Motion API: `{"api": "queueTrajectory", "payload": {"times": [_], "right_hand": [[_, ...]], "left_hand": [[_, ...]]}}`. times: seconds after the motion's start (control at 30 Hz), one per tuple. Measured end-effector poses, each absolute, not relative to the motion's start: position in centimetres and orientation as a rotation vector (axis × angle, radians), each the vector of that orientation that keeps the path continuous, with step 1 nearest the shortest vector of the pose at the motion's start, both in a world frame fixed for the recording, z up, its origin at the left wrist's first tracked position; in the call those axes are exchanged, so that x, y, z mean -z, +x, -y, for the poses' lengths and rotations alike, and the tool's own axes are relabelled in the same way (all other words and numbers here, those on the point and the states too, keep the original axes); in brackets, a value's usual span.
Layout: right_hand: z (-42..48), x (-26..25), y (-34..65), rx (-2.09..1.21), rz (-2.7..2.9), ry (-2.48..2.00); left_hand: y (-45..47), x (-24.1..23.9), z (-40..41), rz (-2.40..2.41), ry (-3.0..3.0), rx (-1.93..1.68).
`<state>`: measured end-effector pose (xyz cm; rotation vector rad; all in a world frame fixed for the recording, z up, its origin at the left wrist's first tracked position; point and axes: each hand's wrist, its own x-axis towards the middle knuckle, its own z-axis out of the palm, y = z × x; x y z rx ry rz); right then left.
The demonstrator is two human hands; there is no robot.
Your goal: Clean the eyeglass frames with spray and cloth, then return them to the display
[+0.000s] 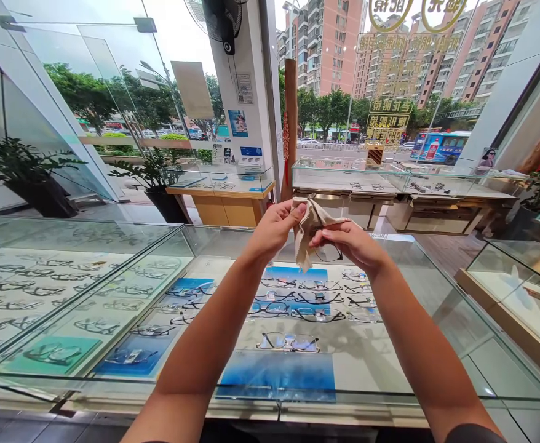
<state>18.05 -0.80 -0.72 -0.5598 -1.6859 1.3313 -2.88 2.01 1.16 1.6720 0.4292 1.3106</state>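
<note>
Both arms stretch out over a glass display case. My left hand [277, 224] is closed, its thumb pressing a beige cleaning cloth [303, 243] with a zigzag edge. A flap of the cloth hangs down between the hands. My right hand [353, 243] pinches a pair of thin dark-framed eyeglasses [329, 253]; one lens shows below its fingers. Part of the frame is covered by the cloth and fingers, so I cannot tell how far the cloth wraps it. Under the glass lie rows of eyeglasses [320, 315] on white and blue panels.
The glass display case [366, 394] spans the front, with more frames [25, 286] at left. Another case [523, 289] stands at right. Beyond are a wooden-based counter [226, 206], a long glass counter [348, 178], potted plants [154, 178], a wall fan [221, 21] and big windows.
</note>
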Motion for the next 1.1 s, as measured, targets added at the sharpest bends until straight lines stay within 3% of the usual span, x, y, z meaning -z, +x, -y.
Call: {"api": "queueTrajectory", "payload": {"times": [0.17, 0.47, 0.7, 0.97, 1.1], "right_hand": [[0.7, 0.7, 18.1, -1.405, 1.557, -0.556], [1.3, 0.9, 16.8, -1.425, 1.546, -0.510], [0.7, 0.7, 18.2, -1.396, 1.515, -0.561], [1.2, 0.9, 16.8, -1.373, 1.592, -0.511], [1.2, 0.6, 17.3, -1.312, 1.572, -0.553]], "left_hand": [[-3.6, -1.6, -1.8, -0.364, 1.743, -1.163], [-1.0, -0.8, -0.5, -0.507, 1.697, -1.565], [-3.6, -1.7, -2.2, -0.383, 1.738, -1.164], [0.2, 0.0, -0.9, -0.431, 1.530, -1.577], [-1.0, -0.2, -1.9, -0.412, 1.562, -1.508]]}}
